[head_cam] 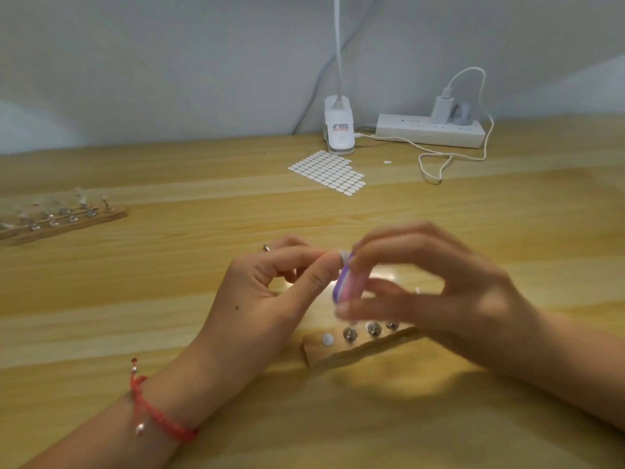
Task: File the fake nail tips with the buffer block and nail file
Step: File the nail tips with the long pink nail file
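Buffing looks to be the step in hand: above the near bench (pixel 169 333), the left hand (pixel 267 299) pinches a nail tip (pixel 343 255) while the right hand (pixel 446 292) grips the buffer block (pixel 348 282) against it (motion-blurred). Next likely calls for short, light strokes, tip held steady.
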### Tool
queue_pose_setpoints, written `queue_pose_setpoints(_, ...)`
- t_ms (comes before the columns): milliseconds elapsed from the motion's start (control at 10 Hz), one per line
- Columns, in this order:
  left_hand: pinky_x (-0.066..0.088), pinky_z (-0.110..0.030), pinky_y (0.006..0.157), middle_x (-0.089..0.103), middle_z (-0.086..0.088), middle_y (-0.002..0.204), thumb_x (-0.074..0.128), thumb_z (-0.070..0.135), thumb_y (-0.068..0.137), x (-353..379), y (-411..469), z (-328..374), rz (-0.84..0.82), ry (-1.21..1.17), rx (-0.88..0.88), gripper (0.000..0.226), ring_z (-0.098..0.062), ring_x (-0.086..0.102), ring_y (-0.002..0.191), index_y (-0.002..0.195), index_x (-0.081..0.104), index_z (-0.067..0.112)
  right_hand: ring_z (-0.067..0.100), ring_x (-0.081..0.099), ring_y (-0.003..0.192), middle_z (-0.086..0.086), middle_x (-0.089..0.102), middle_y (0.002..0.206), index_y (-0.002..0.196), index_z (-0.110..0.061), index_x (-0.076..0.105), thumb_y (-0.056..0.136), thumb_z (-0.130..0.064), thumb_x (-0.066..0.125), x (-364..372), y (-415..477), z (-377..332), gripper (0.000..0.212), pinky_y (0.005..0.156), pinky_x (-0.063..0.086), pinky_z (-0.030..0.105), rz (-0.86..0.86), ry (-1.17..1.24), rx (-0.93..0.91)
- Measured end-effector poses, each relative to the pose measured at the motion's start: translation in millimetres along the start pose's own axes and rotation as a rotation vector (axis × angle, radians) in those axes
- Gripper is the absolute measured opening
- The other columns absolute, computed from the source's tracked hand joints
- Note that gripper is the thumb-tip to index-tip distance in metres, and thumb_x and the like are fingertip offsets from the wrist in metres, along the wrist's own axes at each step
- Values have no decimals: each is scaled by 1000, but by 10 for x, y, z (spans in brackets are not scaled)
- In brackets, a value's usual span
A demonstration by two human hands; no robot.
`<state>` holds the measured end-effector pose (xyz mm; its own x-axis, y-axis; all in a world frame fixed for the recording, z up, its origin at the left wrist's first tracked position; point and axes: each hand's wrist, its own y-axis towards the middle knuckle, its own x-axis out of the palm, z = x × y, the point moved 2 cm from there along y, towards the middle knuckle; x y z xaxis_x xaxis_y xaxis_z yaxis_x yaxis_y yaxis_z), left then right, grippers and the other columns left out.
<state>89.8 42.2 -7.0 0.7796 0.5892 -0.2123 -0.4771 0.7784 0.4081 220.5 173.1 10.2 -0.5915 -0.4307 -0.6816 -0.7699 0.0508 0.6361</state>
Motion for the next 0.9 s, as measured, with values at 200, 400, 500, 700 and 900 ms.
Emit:
queue_pose_setpoints(200, 43, -34, 73, 64, -5, 76, 62, 42, 79, -2, -2, 6, -4, -14, 9, 25, -33, 54, 79, 81, 79, 23, -8, 58, 110, -22, 63, 112, 109, -33, 69, 91, -34, 68, 45, -42, 5, 18, 94, 42, 8, -12, -30, 5)
queue_pose_setpoints(400, 42, -31, 72, 64, -5, 77, 69, 39, 77, -1, 5, -3, -18, 5, -13, 14, -33, 54, 80, 77, 78, 27, 15, 63, 106, -7, 65, 109, 107, -20, 75, 93, -19, 66, -30, 5, 55, 16, 94, 50, 24, 55, -138, -124)
queue_pose_setpoints(500, 43, -36, 73, 65, -7, 78, 66, 38, 79, -3, 3, -6, -21, -15, -18, 22, -35, 54, 80, 80, 79, 20, -4, 59, 109, -18, 65, 112, 111, -26, 73, 89, -26, 72, 23, -51, 43, 21, 95, 44, 11, 1, -21, -54)
queue_pose_setpoints(700, 43, -33, 71, 65, -4, 76, 68, 39, 78, -2, 1, 20, -14, -11, -20, 17, -33, 55, 79, 78, 78, 26, 16, 62, 109, 4, 67, 108, 101, -9, 76, 85, -11, 78, 38, -35, 24, 17, 93, 51, 32, 8, 81, -120)
queue_pose_setpoints(900, 43, -31, 71, 64, -5, 76, 67, 34, 78, -12, -12, -4, -14, -14, -51, 17, -34, 53, 79, 78, 80, 23, -9, 59, 107, -25, 64, 111, 108, -35, 69, 86, -41, 73, 35, -41, 105, 23, 93, 44, 9, 29, 137, 143)
